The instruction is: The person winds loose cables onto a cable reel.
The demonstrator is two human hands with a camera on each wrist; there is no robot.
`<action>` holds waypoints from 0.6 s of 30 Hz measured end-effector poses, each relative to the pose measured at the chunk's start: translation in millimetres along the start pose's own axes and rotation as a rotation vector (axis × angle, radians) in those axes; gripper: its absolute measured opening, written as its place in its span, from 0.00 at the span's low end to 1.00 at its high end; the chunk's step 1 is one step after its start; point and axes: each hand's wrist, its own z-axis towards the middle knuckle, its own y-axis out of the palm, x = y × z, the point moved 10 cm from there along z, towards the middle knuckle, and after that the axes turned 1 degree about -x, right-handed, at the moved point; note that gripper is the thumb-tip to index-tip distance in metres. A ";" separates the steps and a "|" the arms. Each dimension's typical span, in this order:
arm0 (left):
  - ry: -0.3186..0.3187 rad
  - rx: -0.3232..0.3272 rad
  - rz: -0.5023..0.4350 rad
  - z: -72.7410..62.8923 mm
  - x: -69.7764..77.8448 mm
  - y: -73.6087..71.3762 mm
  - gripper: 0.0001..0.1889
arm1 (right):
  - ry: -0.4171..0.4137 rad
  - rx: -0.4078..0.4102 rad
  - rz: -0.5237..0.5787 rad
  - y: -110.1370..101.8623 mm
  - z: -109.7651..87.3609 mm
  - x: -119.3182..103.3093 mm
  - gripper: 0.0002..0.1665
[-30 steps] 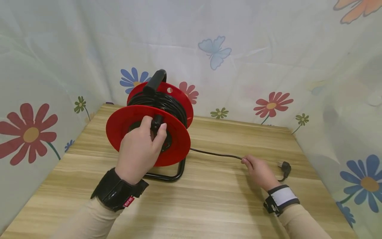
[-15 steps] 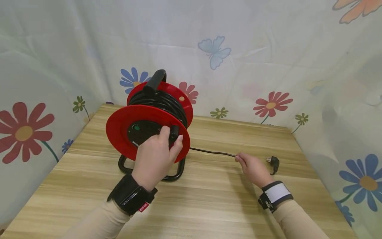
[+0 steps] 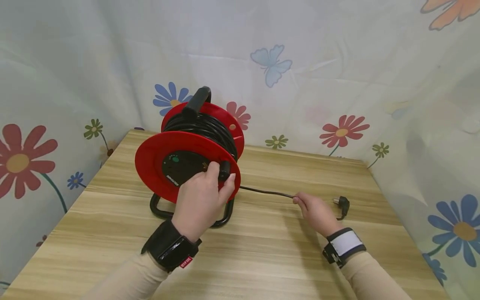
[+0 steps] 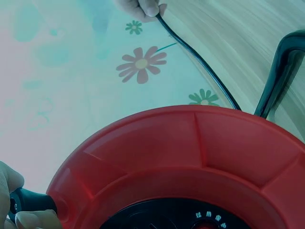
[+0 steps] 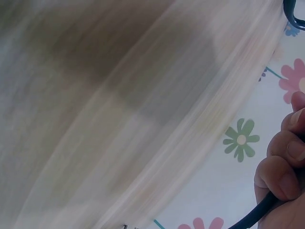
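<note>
A red cable reel (image 3: 150,166) stands on a black tube frame, with black cable (image 3: 210,128) wound between its two discs. My left hand (image 3: 198,200) pinches the black crank knob (image 3: 224,170) at the right part of the near disc; the left wrist view also shows this knob (image 4: 33,202) between thumb and fingers. From the reel a stretch of cable (image 3: 266,191) runs right to my right hand (image 3: 316,212), whose fingers curl round it. In the right wrist view the cable (image 5: 255,212) passes into those fingers. Just beyond that hand lies the black plug (image 3: 343,206).
The reel sits toward the back left of a wooden table (image 3: 262,258). A flower-printed curtain (image 3: 318,50) closes in the back and both sides. The carry handle (image 3: 196,102) rises above the reel, and its frame foot (image 3: 159,208) rests on the tabletop.
My left hand has carried the knob from the disc's upper middle to its right side, turning the reel. My right hand has shifted slightly left with the cable, and the plug has come left too.
</note>
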 end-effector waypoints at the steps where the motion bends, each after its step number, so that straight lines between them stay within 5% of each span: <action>1: 0.004 0.001 0.001 -1.3 0.4 1.2 0.14 | 0.002 0.000 -0.002 1.1 0.3 -0.5 0.07; 18: 0.064 -0.023 0.048 -17.4 10.9 14.2 0.14 | 0.009 -0.027 0.007 7.6 3.8 -29.2 0.08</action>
